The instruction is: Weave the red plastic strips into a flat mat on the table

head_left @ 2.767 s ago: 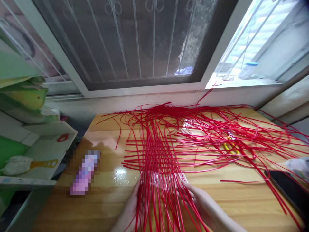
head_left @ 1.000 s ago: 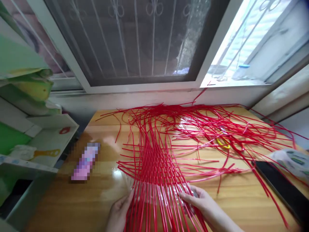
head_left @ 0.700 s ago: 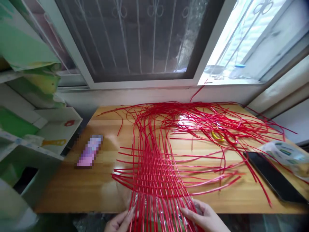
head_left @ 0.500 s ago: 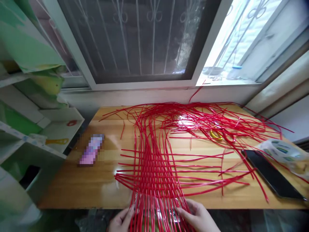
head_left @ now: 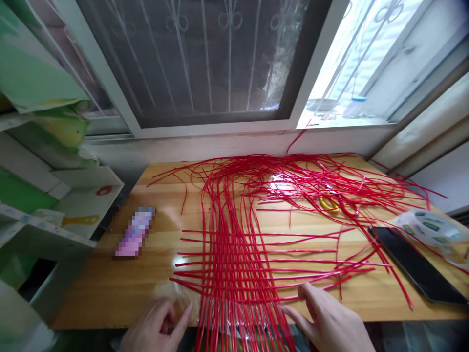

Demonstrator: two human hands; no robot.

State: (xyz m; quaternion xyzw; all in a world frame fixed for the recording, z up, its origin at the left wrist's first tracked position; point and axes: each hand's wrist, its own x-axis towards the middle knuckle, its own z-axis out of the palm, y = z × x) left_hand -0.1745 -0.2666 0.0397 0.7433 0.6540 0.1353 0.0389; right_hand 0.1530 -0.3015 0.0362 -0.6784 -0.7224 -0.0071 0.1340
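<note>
Two bare hands are flanking a red weave (head_left: 236,266), neither visibly holding it.
Your left hand (head_left: 152,327) is resting with thumb and fingers parted, and your right hand (head_left: 331,315) is spreading thumb from forefinger; no strand is showing inside either grip, but whether the right thumb is touching the outer strand cannot be told. Between them the weave is lying near the front of the surface (head_left: 98,293), its long strands crossing clear film (head_left: 240,318) and running past the front edge. You are probably evening the near rows; the next move is likely calling for a light, level pinch at both sides. Farther out, loose red strands (head_left: 311,178) are tangling around a yellow-handled tool (head_left: 329,205), and a flat black device (head_left: 417,269) is lying to the right.
</note>
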